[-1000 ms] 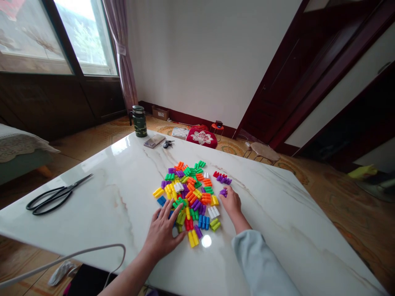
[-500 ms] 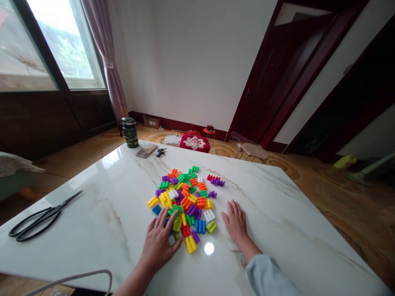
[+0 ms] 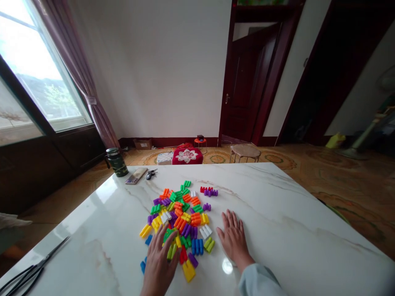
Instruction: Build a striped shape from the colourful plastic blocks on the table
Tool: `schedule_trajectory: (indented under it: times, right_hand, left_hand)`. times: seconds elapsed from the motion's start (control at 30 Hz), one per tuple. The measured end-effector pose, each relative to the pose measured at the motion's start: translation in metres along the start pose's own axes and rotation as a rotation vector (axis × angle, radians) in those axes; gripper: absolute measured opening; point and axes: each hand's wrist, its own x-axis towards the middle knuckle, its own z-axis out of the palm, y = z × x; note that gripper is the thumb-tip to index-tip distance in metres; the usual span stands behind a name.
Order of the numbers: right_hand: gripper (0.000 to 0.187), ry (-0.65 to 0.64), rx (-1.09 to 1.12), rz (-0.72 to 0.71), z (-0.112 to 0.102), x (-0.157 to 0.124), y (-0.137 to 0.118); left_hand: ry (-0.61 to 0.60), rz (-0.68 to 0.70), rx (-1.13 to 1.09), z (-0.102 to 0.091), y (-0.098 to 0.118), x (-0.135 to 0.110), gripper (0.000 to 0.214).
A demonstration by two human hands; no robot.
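A heap of small plastic building pieces (image 3: 180, 213) in many colours lies in the middle of the white marble table (image 3: 293, 230). My left hand (image 3: 159, 265) rests flat on the near left edge of the heap, fingers spread over green and blue pieces. My right hand (image 3: 233, 240) lies flat and open on bare marble just right of the heap, holding nothing. A short row of red and purple pieces (image 3: 209, 191) sits apart at the heap's far right, with one purple piece (image 3: 206, 206) nearer.
Black scissors (image 3: 27, 271) lie at the table's near left edge. A dark green mug (image 3: 117, 162), a phone (image 3: 135, 176) and keys (image 3: 151, 174) sit at the far left corner. On the floor beyond are a red cushion (image 3: 187, 156) and a small stool (image 3: 245, 152).
My right hand let go of a purple piece beside the heap and drew back to lie flat on the table. The view tilted upward, showing more of the door and wall.
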Motion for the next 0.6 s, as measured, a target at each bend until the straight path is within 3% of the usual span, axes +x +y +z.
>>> schedule_trajectory:
  times: [0.17, 0.3, 0.43, 0.6]
  right_hand:
    - [0.058, -0.003, 0.022, -0.007, -0.006, -0.002, -0.002]
    - [0.060, -0.039, 0.040, 0.006, -0.009, -0.002, -0.001]
    - [0.061, -0.057, 0.055, 0.019, -0.007, 0.001, 0.000]
    - [0.060, -0.035, 0.057, 0.007, -0.002, 0.001, 0.001]
  left_hand:
    - [-0.198, -0.090, -0.214, 0.038, 0.046, 0.080, 0.046]
    - [-0.442, -0.054, -0.117, 0.075, 0.074, 0.132, 0.056]
    - [-0.556, -0.046, -0.084, 0.100, 0.078, 0.156, 0.033]
    - [-0.598, -0.020, -0.032, 0.109, 0.061, 0.162, 0.021]
